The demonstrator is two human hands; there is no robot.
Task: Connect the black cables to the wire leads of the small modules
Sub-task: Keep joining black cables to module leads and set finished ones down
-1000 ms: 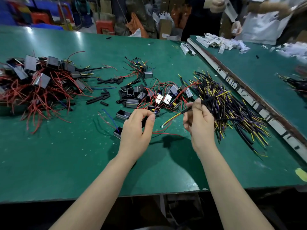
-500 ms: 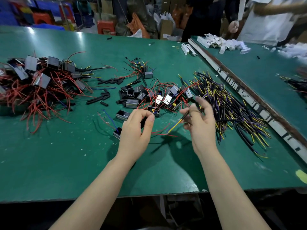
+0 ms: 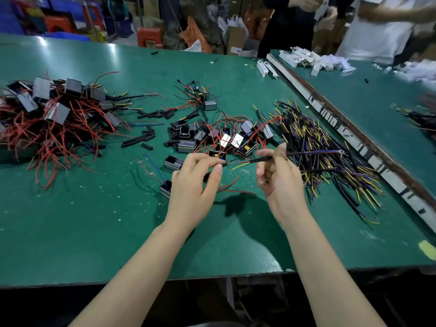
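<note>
- The right hand [image 3: 280, 182] hangs above the green bench [image 3: 94, 232], thumb and fingers pinched on a thin black cable with yellow and purple cores [image 3: 264, 158]; the cable runs toward 3 o'clock to a ring terminal.
- Its bare yellow tips point toward 9 o'clock, just short of the left hand [image 3: 192, 185].
- The left hand is curled, fingertips closed on the leads of a small dark module; the module itself is mostly hidden.
- A loose heap of black, yellow and purple cables [image 3: 330, 152] lies at 2 o'clock from the right hand.
- A cluster of small grey boxed modules with red leads [image 3: 212, 135] sits at 12 o'clock, just beyond both hands.
</note>
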